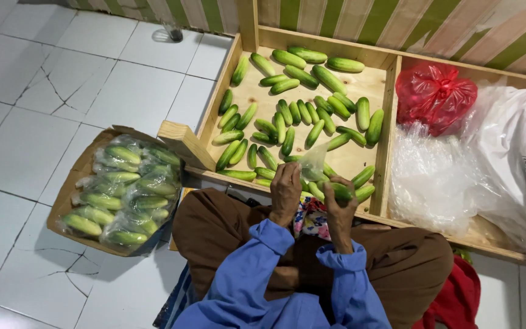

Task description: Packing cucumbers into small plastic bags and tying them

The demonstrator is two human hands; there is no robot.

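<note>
Two hands busy: left hand (285,186) pinches clear bag (313,161), right hand (338,204) grips half-hidden cucumber (342,192)

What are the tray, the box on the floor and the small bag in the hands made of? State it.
Tray: pale plywood, unfinished, grain showing. Box: brown cardboard, matte, soft folded flaps. Small bag, pinched by the left hand: thin clear plastic film, glossy and crinkled. The right hand holds a cucumber.

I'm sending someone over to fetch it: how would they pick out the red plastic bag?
Start at the wooden tray of loose green cucumbers in front of the seated person. Past its right-hand divider, in the next compartment by the striped wall, lies the red plastic bag. It is the only red one there; the bags beside it are clear or white.
</note>
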